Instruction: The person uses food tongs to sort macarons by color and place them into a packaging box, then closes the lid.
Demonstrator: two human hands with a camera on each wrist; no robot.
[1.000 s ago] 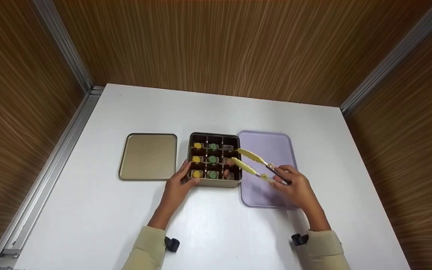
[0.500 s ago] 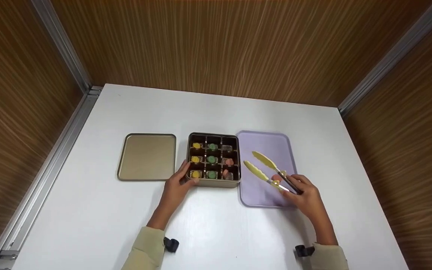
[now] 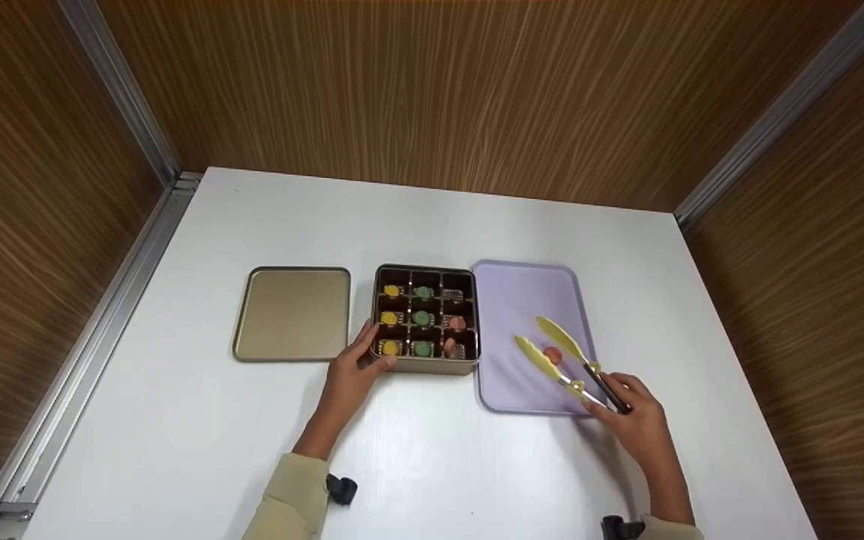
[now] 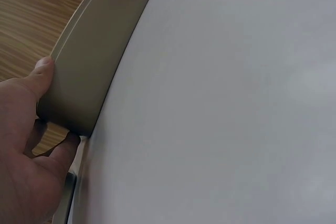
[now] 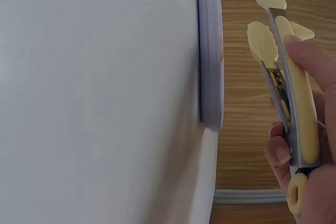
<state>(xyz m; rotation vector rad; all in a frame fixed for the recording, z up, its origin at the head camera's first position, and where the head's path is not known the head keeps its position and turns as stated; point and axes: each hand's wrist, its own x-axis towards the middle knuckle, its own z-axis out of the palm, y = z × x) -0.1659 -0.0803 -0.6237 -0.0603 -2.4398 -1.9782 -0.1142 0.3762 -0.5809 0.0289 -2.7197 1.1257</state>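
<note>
My left hand (image 3: 349, 382) holds the front left corner of a divided tin box (image 3: 426, 366), thumb on the front rim and fingers along the left side. In its compartments lie small round macaron-like pieces: a yellow column (image 3: 389, 319), a green column (image 3: 422, 319) and two orange-pink ones in the right column, the front one (image 3: 450, 347) on edge. The back right compartment (image 3: 453, 289) holds no piece. My right hand (image 3: 638, 420) grips yellow-tipped tongs (image 5: 302, 93), arms spread, above a lilac tray (image 3: 522, 292). One orange-pink piece (image 3: 553, 355) shows on the tray between the tong arms.
A gold-coloured square lid (image 3: 297, 315) lies left of the box. The tray sits close against the box's right side. Wood-grain panels (image 3: 432, 90) enclose the white table (image 3: 432, 465) at the back and sides.
My right hand has drawn the spread tongs from over the box's right column rightward and nearer to me, over the tray. The left hand stays at the box corner.
</note>
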